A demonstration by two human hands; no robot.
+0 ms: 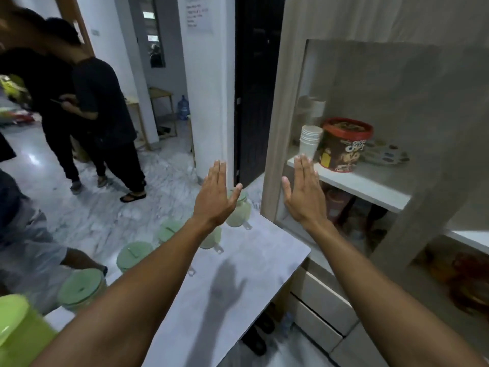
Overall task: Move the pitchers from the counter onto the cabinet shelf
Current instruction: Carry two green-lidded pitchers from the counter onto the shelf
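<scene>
Along the left edge of the counter [238, 260] a row of pale green pitchers stands untouched: a bright lime one at the near left corner [18, 327], then one with a green lid [82, 288], another [133, 254], another [169, 230], one half hidden behind the forearm [211, 238], and the last near the far edge [239, 211]. None is on the cabinet shelf [357, 182] yet, so by the look of it the whole job is still ahead. The left hand [215, 193] is held out flat above the far pitchers, fingers straight and together, thumb out, holding nothing. The right hand [304, 192] is likewise flat and empty, raised in front of the cabinet's glass door [370, 102]; whether it touches the glass I cannot tell. On the shelf, toward its left edge, stand stacked paper cups [309, 141] and a cereal tub [345, 144].
</scene>
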